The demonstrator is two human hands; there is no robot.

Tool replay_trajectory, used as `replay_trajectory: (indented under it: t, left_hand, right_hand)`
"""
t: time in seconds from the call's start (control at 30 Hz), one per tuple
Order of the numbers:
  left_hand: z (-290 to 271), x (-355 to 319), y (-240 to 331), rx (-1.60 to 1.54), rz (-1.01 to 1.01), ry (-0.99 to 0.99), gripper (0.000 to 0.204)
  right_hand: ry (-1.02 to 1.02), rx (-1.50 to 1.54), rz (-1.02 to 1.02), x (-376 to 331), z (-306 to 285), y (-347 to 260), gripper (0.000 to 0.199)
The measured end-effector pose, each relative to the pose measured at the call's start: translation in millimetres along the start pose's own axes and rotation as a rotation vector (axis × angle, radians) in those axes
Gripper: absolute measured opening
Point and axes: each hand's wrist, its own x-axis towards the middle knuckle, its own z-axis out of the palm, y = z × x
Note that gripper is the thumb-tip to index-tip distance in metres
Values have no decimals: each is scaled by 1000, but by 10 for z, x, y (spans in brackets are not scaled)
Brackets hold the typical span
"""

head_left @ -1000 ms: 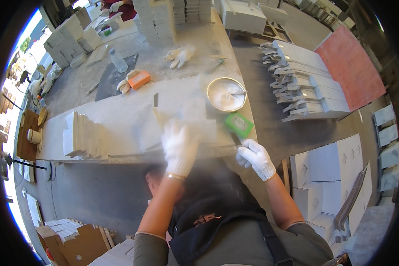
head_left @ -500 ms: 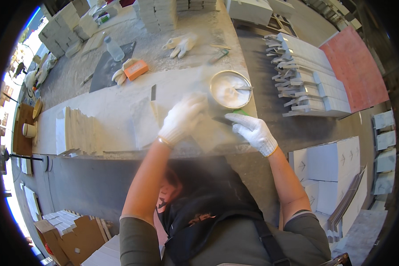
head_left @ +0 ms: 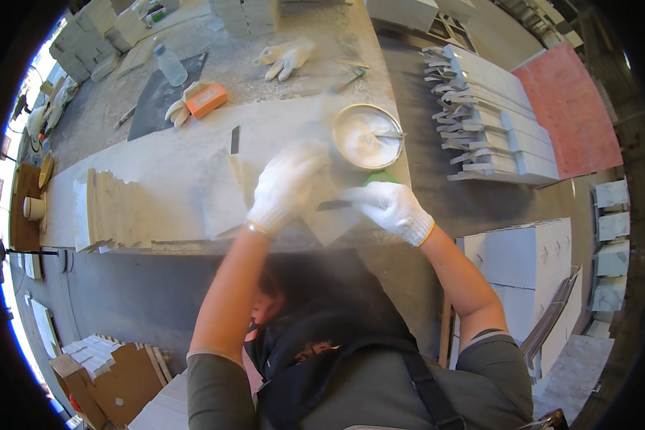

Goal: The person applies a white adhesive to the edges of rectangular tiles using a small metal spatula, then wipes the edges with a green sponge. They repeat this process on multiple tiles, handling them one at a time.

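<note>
My left hand (head_left: 288,183), in a white knit glove, is over the front part of the workbench; its fingertips are lost in a hazy smear. A thin, pale slab (head_left: 328,226) lies beside and partly under it, at the bench's front edge. Also gloved, my right hand (head_left: 394,209) is closed, with a thin dark flat blade (head_left: 333,205) sticking out leftward from its fingers toward my left hand. Just beyond the right hand, a green piece (head_left: 380,177) shows beside a round bowl (head_left: 337,147) of white paste. A spatula (head_left: 388,135) rests in the paste.
Pale strips (head_left: 84,211) stand at the bench's left. Farther back are an orange box (head_left: 206,100), spare gloves (head_left: 285,59), a plastic bottle (head_left: 170,66) and a green-handled scraper (head_left: 348,79). Wrapped slabs (head_left: 505,122) are stacked to the right, with white cartons (head_left: 523,258) nearer me.
My right hand has moved left, bringing the dark blade closer to my left hand. The bench and its things sit slightly farther up and left in view.
</note>
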Motion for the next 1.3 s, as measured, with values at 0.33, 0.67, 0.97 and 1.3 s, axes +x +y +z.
replay_trajectory:
  t: [0.33, 0.67, 0.97, 1.3]
  left_hand:
    - [16, -15, -17, -30, 12, 21, 20]
    - [47, -6, -37, 17, 101, 105, 15]
    - [47, -1, -34, 30, 94, 98, 16]
    - [31, -32, -46, 22, 34, 46, 18]
  right_hand:
    - [92, 100, -26, 24, 65, -9, 33]
    - [44, -38, -47, -191, -17, -53, 35]
    - [68, 35, 17, -244, 52, -63, 33]
    - [106, 121, 77, -307, 83, -113, 28]
